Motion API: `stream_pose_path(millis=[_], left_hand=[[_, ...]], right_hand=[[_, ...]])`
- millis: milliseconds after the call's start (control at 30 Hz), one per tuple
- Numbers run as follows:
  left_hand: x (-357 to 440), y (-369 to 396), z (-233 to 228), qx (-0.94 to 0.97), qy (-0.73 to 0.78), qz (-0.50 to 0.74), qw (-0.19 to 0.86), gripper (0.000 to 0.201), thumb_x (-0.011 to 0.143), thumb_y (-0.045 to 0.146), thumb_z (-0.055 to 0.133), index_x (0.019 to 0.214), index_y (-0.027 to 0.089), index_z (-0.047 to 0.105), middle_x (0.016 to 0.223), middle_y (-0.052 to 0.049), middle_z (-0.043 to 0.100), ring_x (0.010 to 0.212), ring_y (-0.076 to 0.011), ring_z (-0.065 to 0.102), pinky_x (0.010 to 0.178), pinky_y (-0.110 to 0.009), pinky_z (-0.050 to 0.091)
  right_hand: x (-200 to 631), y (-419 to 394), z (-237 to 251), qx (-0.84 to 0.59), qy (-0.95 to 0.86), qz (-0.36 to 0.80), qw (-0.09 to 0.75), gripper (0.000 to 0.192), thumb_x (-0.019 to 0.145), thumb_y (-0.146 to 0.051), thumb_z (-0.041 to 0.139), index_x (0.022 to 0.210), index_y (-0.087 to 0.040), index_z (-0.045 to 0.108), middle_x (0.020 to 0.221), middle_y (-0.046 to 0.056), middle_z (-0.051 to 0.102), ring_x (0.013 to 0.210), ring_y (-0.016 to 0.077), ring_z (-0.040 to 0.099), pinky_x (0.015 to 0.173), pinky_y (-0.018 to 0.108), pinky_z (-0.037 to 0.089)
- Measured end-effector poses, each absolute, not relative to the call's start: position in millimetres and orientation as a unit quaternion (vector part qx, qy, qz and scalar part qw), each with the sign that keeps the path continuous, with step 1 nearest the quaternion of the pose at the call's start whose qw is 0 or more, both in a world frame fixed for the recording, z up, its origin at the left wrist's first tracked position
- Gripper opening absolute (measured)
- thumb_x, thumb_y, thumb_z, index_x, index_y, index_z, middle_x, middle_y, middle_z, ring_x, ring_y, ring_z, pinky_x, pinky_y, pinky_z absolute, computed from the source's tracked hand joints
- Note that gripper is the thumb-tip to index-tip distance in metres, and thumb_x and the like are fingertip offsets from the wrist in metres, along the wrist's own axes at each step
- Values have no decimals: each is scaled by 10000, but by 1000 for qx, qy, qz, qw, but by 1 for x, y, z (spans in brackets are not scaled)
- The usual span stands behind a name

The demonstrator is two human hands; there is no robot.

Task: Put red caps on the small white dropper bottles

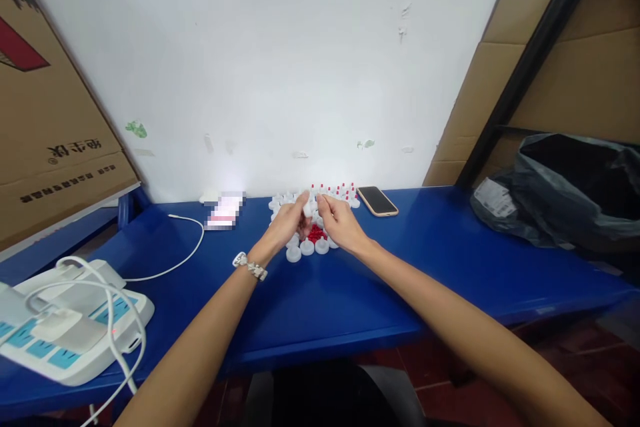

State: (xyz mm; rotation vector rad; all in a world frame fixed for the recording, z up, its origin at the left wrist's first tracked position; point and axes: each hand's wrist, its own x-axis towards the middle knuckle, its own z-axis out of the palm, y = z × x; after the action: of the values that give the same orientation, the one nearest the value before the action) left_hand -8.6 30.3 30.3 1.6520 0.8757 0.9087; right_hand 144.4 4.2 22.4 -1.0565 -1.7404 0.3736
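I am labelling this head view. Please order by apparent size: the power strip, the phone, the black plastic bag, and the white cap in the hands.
1. Black plastic bag
2. Power strip, though it looks bigger because it is nearest to the camera
3. Phone
4. White cap, pinched between left hand and right hand

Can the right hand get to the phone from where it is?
Probably yes. The phone lies flat on the blue table, just right of the right hand, with bare table between. That hand is pinching a small white piece with the left hand.

Two bare, sleeveless forearms, a silver link bracelet (250, 267) on the left wrist
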Motion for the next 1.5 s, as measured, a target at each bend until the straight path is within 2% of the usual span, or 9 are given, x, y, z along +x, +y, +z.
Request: stream_pose_path(millis=[167,300,500,733,900,1000,1167,1367,1500], left_hand=[[-14,27,30,798,291,432,302,391,869,492,613,1132,215,529,864,-11,603,714,-139,546,679,-266,461],[-10,31,26,791,271,451,313,335,875,477,614,1050,198,553,840,-8,575,707,-129,523,677,-258,452],[-19,54,25,613,324,540,478,480,940,607,404,801,170,547,636,15,461,570,-116,454,595,-268,451],[-25,53,24,766,345,436,323,351,887,483,585,1075,191,636,931,-40,635,813,-160,571,660,-259,472],[-17,48,18,790,343,412,296,372,864,479,615,1100,193,647,1043,-69,668,904,-191,620,735,-302,509],[-14,48,16,788,344,418,294,386,850,506,638,1081,197,649,1054,-77,685,936,-208,639,777,-326,517],[-16,49,15,778,393,412,264,431,848,523,636,1140,206,614,1163,-89,679,968,-225,644,766,-341,517],[-22,52,12,812,423,366,166,313,907,492,539,960,211,666,1054,-68,687,922,-230,632,791,-369,486],[-21,52,10,822,420,354,149,303,910,480,522,936,217,669,1017,-64,669,938,-239,631,771,-363,487]], right_hand=[[146,17,12,-457,-681,244,518,457,955,-566,346,685,-209,435,608,-26,425,586,131,406,583,276,332],[145,20,12,-447,-663,274,535,493,935,-613,355,655,-213,425,595,-21,422,580,133,409,579,278,346],[163,18,24,-484,-672,151,540,445,979,-520,328,660,-219,402,592,-21,425,586,136,420,584,276,332],[169,21,19,-489,-800,101,332,171,824,-307,619,710,-186,579,742,12,627,751,158,544,766,293,394],[173,26,21,-464,-717,257,453,261,858,-437,584,911,-182,613,795,15,650,709,146,573,682,278,446],[174,34,22,-410,-687,332,499,308,811,-481,642,856,-178,607,766,21,664,713,149,612,683,278,475],[183,65,33,-458,-659,265,534,227,803,-387,657,819,-163,621,726,26,680,664,135,625,657,259,472],[192,121,33,-623,-709,47,326,150,841,-235,564,901,-157,677,864,58,733,770,139,650,687,226,457],[188,142,22,-636,-727,28,258,159,807,-189,578,881,-156,714,882,76,740,791,159,657,700,233,451]])
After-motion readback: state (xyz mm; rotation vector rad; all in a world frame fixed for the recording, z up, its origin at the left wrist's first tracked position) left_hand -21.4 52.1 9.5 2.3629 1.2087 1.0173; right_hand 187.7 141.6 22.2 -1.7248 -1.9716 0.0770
